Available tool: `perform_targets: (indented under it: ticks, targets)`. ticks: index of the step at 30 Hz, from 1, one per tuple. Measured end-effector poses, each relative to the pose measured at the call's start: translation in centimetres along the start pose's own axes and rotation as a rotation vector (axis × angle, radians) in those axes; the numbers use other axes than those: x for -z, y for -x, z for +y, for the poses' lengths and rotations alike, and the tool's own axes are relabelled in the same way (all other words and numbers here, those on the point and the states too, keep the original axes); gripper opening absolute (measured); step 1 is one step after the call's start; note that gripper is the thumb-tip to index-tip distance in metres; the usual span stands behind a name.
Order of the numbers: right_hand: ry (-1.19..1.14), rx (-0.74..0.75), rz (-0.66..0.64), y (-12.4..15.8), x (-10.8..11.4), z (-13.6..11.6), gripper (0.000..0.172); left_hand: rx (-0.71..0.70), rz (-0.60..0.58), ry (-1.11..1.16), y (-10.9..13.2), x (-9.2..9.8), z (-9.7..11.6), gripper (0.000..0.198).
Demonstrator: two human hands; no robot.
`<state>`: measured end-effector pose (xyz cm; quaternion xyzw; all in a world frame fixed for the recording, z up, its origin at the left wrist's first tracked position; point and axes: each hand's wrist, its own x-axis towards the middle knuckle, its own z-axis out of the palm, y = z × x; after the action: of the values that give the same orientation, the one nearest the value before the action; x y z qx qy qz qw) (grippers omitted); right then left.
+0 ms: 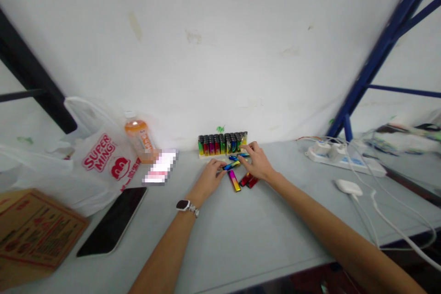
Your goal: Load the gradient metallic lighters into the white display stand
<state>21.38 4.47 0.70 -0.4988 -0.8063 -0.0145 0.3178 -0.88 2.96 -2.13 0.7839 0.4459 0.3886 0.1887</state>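
My left hand pinches one end of a blue and yellow lighter just above the table. My right hand has its fingers apart at the right end of a rack of lighters. One of its fingertips is close to the upright lighters, and the thumb is near a blue lighter lying in front of the rack. The rack holds rows of colourful lighters with dark tops. A pink and yellow lighter and red lighters lie loose on the table below my hands.
To the left are a white plastic bag, an orange drink bottle, a blurred bright rectangle, a black phone and a cardboard box. On the right lie a power strip, a white charger and cables.
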Motion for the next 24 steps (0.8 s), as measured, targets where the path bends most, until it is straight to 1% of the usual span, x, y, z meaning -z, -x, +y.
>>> perform_targets:
  ticks: [2, 4, 6, 9, 13, 17, 19, 20, 22, 24]
  targets:
    - [-0.016, 0.075, -0.082, 0.6, 0.1, -1.0, 0.035, 0.002, 0.038, 0.091, 0.0, 0.1, 0.3, 0.019]
    - [-0.015, 0.143, -0.163, 0.6, 0.0, -1.8, 0.035, -0.022, 0.080, 0.145, -0.1, 0.3, 0.8, 0.015]
    - [-0.006, 0.176, -0.210, 0.1, -0.3, -2.3, 0.038, -0.057, 0.106, 0.177, -0.2, 0.5, 1.5, 0.014]
    - [0.027, 0.201, -0.274, -1.0, -0.8, -2.6, 0.031, -0.084, 0.144, 0.180, -0.3, 0.5, 2.1, 0.017]
    - [0.048, 0.202, -0.346, -2.1, -1.4, -2.6, 0.025, -0.031, 0.211, 0.115, -0.2, 0.5, 1.5, 0.020]
    - [0.069, 0.184, -0.402, -3.0, -1.7, -2.3, 0.019, 0.021, 0.233, 0.102, -0.1, 0.7, 0.8, 0.020]
    - [0.019, 0.187, -0.389, -3.3, -1.7, -2.1, 0.014, 0.033, 0.241, 0.095, 0.0, 0.8, 0.9, 0.020]
    - [-0.047, 0.175, -0.355, -3.3, -1.7, -2.0, 0.014, 0.037, 0.246, 0.090, 0.1, 0.9, 1.0, 0.020]
    - [-0.265, 0.109, -0.243, -3.0, -1.5, -2.1, 0.017, 0.045, 0.257, 0.080, 0.2, 0.9, 1.4, 0.020]
    - [-0.552, -0.021, -0.132, -2.2, -1.2, -2.4, 0.023, 0.046, 0.256, 0.072, 0.2, 0.7, 1.7, 0.019]
